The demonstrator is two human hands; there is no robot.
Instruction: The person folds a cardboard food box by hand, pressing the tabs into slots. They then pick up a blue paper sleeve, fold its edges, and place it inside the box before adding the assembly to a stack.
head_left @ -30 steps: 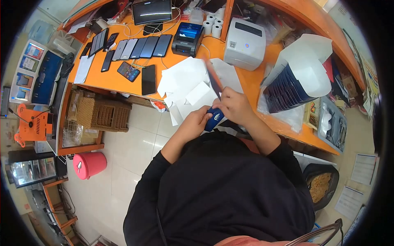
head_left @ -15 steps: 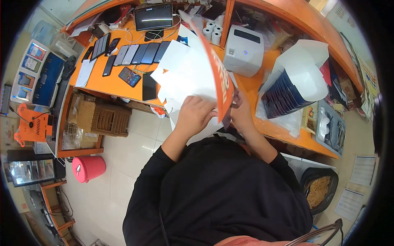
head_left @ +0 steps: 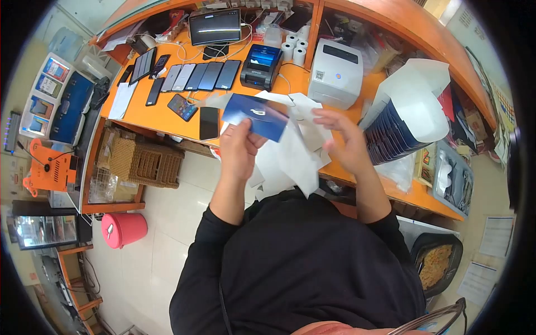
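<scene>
A cardboard box blank [head_left: 258,116], its dark blue panel printed with a white logo, is gripped between the thumb and fingers of my left hand [head_left: 239,149]. Its far left edge is smeared by motion. To the right, my right hand [head_left: 346,138] is raised with its fingers apart, holding nothing, close to white card flaps [head_left: 312,129]. More white card sheets [head_left: 285,167] lie beneath and between my hands at the counter's front edge; where one sheet ends and another begins is hard to tell. A nested stack of dark blue boxes with white insides [head_left: 393,125] stands right of my right hand.
On the orange counter [head_left: 153,123] lie several phones [head_left: 211,75], a tablet [head_left: 214,27], a black receipt printer [head_left: 261,67] and paper rolls [head_left: 299,54]. Behind my right hand stands a white label printer [head_left: 336,72]. A grey cutlery tray [head_left: 451,176] sits far right, a food tub [head_left: 435,262] below it.
The large orange-and-white sheet between my hands is gone from view, uncovering the receipt printer. A blue panel now shows in my left hand. My right hand has opened and moved right and up.
</scene>
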